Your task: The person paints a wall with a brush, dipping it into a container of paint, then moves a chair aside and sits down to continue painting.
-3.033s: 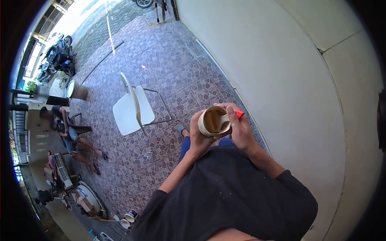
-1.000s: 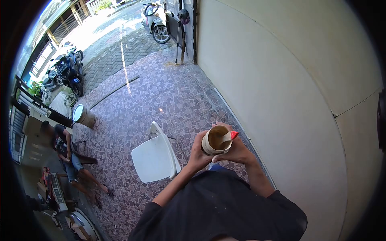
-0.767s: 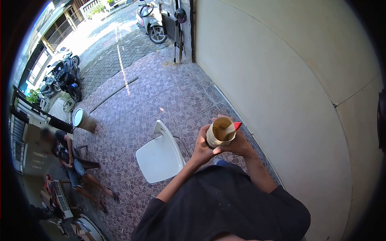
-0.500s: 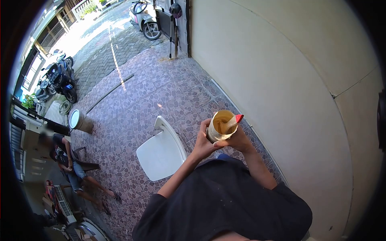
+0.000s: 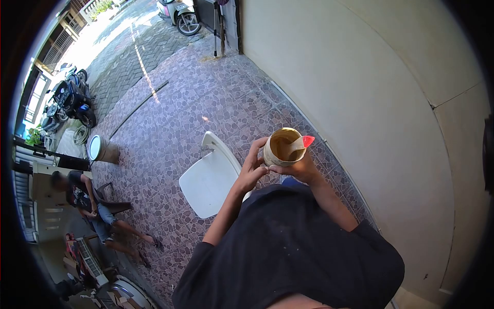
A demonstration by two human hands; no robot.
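Note:
Both my hands are wrapped round a pale paint can (image 5: 272,157), held in front of my body above the tiled floor. My left hand (image 5: 251,167) grips its left side, the thumb near the lower front. On the right side, my right hand (image 5: 304,169) is closed round the can, its fingers partly hidden behind it. Yellowish-brown residue coats the inside wall. A paintbrush (image 5: 298,146) leans in the can, its pale handle ending in a red tip over the right rim. The brush's lower end is hidden inside.
A white plastic chair (image 5: 207,190) stands just left of my arms. A cream wall (image 5: 350,87) runs along my right. To the left are a bucket (image 5: 105,151) and a seated person (image 5: 85,201). Parked motorbikes (image 5: 74,100) and a scooter (image 5: 180,15) stand farther off.
The can sits slightly higher and more to the left in view, still in both hands. My view has tilted a little, so the background has shifted.

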